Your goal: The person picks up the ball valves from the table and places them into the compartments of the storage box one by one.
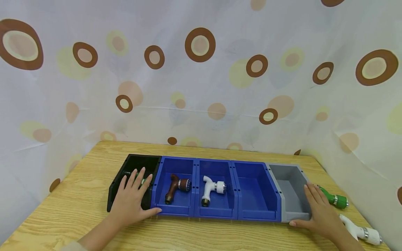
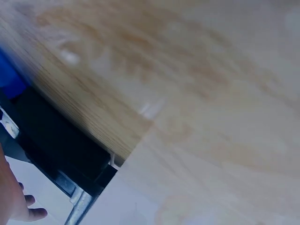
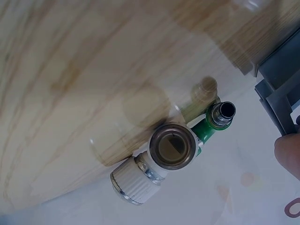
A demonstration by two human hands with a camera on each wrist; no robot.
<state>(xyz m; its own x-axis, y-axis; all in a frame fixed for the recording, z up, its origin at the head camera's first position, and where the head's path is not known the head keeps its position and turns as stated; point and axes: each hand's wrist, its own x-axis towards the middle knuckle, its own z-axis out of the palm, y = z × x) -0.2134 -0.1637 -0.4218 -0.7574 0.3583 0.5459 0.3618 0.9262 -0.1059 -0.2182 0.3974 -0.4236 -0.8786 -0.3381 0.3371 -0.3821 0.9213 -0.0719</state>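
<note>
Binned, lower centre: brown tap [image 1: 176, 184], white tap [image 1: 209, 188], perhaps a half-hidden green piece [image 1: 143, 181].
Outside, lower right: green tap [image 1: 334, 199], second white tap [image 1: 361, 232].
Left hand [image 1: 130, 202]: fingers apart.
Right hand [image 1: 321, 216]: fingers together.

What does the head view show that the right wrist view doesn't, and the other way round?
Only the head view: the left hand, the black bin, the three blue bins, the brown tap and the white tap inside the middle blue bin.
Only the right wrist view: the open end of the loose white tap.
Both: that tap, the loose green tap, the right hand, the gray bin and wooden table.
</note>
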